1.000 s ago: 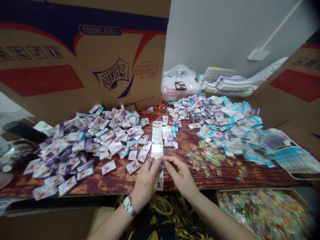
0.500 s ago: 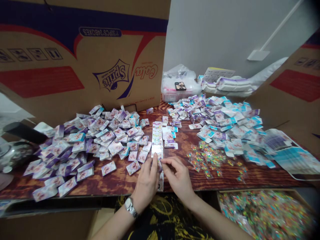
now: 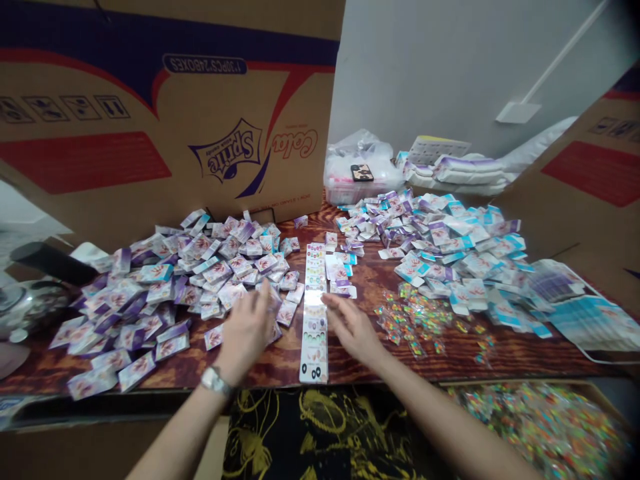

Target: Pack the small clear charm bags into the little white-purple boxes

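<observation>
My left hand [image 3: 245, 330], with a watch on its wrist, is over the front of a heap of small closed boxes [image 3: 220, 270] printed white and purple. Motion smears its fingers, so whether it holds a box cannot be told. In the middle of the table lies a long narrow strip [image 3: 314, 337] with rows of small coloured pictures. My right hand [image 3: 354, 330] is at the strip's right edge, fingers stretched forward and apart, with nothing visible in them. Just beyond its fingertips are a few small boxes [image 3: 341, 267] with open flaps.
Small wrapped colourful pieces [image 3: 415, 313] lie right of my right hand. Behind them is a heap of unfilled-looking cartons [image 3: 450, 233]. A large cardboard box [image 3: 250, 100] stands at the back left. A bin of wrapped pieces [image 3: 540, 427] sits below the table's right front edge.
My left hand has moved left, off the strip to the closed boxes. My right hand has moved slightly forward and its fingers have straightened. The strip's lower part is now uncovered.
</observation>
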{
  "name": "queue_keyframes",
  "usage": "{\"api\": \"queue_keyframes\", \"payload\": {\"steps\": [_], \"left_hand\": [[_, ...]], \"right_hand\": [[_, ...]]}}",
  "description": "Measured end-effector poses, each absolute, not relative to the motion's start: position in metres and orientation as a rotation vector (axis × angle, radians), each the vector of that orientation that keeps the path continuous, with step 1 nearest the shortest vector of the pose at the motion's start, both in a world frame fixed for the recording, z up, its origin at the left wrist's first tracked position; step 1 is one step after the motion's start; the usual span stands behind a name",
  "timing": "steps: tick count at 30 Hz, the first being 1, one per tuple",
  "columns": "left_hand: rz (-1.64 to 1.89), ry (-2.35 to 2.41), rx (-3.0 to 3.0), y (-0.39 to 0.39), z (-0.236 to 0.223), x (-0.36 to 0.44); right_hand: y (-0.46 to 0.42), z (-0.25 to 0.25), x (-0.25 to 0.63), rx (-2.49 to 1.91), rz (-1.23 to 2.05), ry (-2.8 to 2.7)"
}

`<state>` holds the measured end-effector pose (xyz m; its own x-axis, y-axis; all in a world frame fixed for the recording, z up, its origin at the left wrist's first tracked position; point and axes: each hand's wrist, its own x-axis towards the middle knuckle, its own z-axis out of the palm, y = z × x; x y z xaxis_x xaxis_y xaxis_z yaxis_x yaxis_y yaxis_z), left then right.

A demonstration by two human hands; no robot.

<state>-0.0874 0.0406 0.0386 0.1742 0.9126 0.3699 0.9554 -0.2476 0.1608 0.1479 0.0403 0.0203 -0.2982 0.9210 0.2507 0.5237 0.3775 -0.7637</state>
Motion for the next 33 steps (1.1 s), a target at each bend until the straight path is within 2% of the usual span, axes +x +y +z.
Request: {"api": "queue_keyframes", "payload": {"steps": [3,6,9,13,16,33], "left_hand": [[-0.587,-1.911,-2.035,0.071,0.071,-0.129],[-0.665,-1.789,-2.045,0.076,0.085,-0.133],[-0.704,-1.663,-2.32,0.049,0.062,-0.097],[-0.53,-1.418,-2.848,0.001,0.005,-0.044],[-0.449,-1.38,-2.968,-0.015,-0.019,-0.028],[-0.409,-1.443,-3.005,-0.014,-0.018,-0.026]], "right_hand": [[0.08,0.011,0.16,-1.278,0.515,-2.207],[0.104,0.0,0.16,-1.267,0.412,-2.523],[0.11,-0.01,0.153,-1.276,0.374,-2.703],[0.109,-0.018,0.148,-1.323,0.348,-2.74],[0.106,-0.021,0.148,-1.339,0.342,-2.739],[0.118,-0.017,0.145,-1.328,0.253,-2.66]]}}
